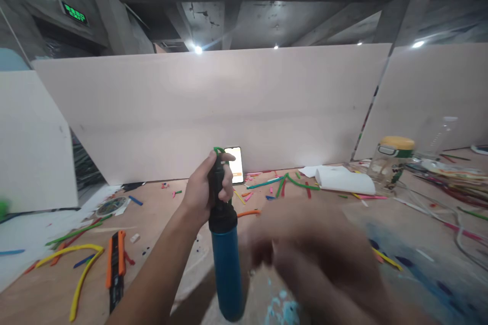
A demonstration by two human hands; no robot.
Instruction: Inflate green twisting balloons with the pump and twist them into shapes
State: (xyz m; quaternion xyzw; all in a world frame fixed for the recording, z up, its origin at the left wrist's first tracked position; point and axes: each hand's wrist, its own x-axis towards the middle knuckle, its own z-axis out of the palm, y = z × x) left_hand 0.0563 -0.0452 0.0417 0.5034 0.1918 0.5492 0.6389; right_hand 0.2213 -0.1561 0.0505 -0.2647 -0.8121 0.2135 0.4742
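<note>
Your left hand [200, 183] is gripping the tube [226, 269] short of the desk [154, 216]'s back edge; right hand [324, 244] blurring, grip unclear.

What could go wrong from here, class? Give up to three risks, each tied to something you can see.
1. The left hand grips only the black top of the blue-and-black cylinder, so its lower end might swing if the blurred right hand bumps it.
2. The upright phone appears just beyond the left hand and could get knocked over.
3. The left forearm might brush the orange-and-black tool beside it.
</note>
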